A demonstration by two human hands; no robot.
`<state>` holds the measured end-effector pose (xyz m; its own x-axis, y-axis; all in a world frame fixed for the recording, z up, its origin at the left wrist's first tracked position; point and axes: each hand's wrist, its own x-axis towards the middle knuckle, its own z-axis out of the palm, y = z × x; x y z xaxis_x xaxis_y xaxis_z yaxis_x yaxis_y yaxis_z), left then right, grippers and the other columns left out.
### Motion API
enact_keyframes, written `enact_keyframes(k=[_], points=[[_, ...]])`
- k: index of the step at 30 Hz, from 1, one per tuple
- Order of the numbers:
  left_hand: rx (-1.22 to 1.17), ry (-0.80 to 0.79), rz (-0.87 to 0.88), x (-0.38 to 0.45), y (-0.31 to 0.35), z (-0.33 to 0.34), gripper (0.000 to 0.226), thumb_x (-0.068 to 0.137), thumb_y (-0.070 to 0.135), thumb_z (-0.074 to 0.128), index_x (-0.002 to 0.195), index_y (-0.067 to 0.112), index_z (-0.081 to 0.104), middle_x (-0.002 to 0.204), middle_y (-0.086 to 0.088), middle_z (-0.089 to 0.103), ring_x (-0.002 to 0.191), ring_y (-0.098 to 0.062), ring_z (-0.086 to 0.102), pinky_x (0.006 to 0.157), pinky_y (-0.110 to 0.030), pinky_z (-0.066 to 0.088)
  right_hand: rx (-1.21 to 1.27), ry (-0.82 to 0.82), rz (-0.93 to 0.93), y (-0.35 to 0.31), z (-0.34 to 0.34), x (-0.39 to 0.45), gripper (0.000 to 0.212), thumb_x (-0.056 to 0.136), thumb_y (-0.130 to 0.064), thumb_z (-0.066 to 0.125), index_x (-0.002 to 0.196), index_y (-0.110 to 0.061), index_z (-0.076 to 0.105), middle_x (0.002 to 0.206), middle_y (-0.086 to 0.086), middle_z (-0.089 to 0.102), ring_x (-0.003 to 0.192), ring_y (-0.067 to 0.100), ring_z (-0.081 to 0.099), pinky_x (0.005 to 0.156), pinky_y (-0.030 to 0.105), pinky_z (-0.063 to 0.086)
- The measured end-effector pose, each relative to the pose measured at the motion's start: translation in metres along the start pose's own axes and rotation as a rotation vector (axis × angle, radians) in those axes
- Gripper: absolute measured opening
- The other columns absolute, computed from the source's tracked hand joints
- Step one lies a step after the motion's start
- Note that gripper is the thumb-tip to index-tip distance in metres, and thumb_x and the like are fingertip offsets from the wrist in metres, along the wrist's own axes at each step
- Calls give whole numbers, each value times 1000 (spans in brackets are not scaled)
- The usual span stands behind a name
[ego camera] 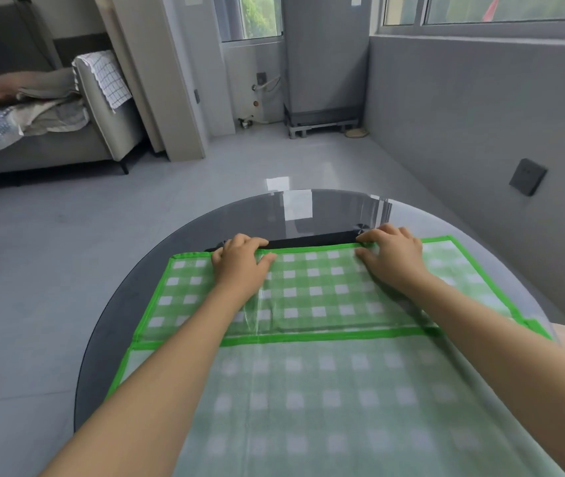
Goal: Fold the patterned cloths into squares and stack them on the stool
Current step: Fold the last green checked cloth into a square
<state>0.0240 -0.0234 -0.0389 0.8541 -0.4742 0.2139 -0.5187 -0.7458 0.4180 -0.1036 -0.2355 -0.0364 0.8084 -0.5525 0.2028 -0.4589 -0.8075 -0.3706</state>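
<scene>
Fingers: we see both sets curled over the far edge of the green checked cloth [312, 290], thumbs underneath or alongside, so each hand is grasping that hem rather than lying flat on it.
Left hand [240, 265]: it grips the hem near the far left corner, fingers [252, 243] hooked over the bright green border.
Right hand [393, 256]: it grips the same hem further right, fingers [370, 237] bunching the edge a little.
Why held so: we judge the two hands are spaced apart along one edge to keep it straight and taut while a fold is laid or squared up.
Cloth: it lies spread on the round glass worktop [326, 211], with a green border band running across its middle, which suggests one layer already doubled over another; the near part hangs towards us off the worktop.
Dark strip [312, 241]: a black band lies just beyond the held edge; we cannot tell whether it is part of the worktop's base seen through the glass or a separate thing.
Stool: not in view, so we cannot say where the stack goes.
Other cloths: none can be made out on the worktop; the near part of the cloth is blurred.
Background: a sofa [67, 146] with piled fabric stands far left, well apart.
</scene>
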Motion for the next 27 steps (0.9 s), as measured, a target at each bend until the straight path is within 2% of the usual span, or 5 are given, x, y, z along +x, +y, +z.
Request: enact_keyframes(k=[8, 12, 18, 23, 27], points=[[-106, 132, -14, 6, 1, -1, 10, 87, 34, 63, 87, 27, 69, 96, 9, 48, 109, -17, 45, 98, -31, 19, 83, -11, 29, -4, -3, 10, 16, 87, -36, 62, 99, -25, 65, 114, 1, 56, 118, 27, 38, 95, 36, 26], [-136, 149, 7, -2, 10, -35, 13, 88, 36, 62, 87, 27, 72, 98, 10, 61, 100, -14, 43, 96, -31, 20, 248, 34, -19, -7, -22, 3, 11, 85, -33, 64, 92, -25, 62, 95, -6, 60, 114, 22, 44, 91, 31, 23], [-137, 124, 59, -26, 30, -101, 11, 88, 37, 63, 82, 31, 71, 85, 13, 65, 94, -11, 31, 93, -30, 23, 193, 158, -243, -25, -83, -20, 12, 84, -37, 64, 88, -26, 61, 87, -11, 60, 101, 18, 48, 92, 28, 20], [-211, 39, 100, -64, 33, -139, 20, 81, 37, 71, 63, 40, 64, 74, 20, 66, 95, -14, 58, 100, -39, 39, 150, 172, -354, -31, -125, -66, 11, 82, -33, 68, 82, -30, 58, 74, -18, 55, 89, 18, 53, 91, 24, 19], [-186, -50, 127, -104, 37, -156, 19, 78, 35, 74, 62, 39, 67, 69, 18, 68, 78, -4, 61, 82, -30, 46, 124, 36, -369, -31, -145, -107, 15, 77, -31, 74, 79, -32, 59, 69, -21, 54, 77, 13, 57, 80, 25, 37]])
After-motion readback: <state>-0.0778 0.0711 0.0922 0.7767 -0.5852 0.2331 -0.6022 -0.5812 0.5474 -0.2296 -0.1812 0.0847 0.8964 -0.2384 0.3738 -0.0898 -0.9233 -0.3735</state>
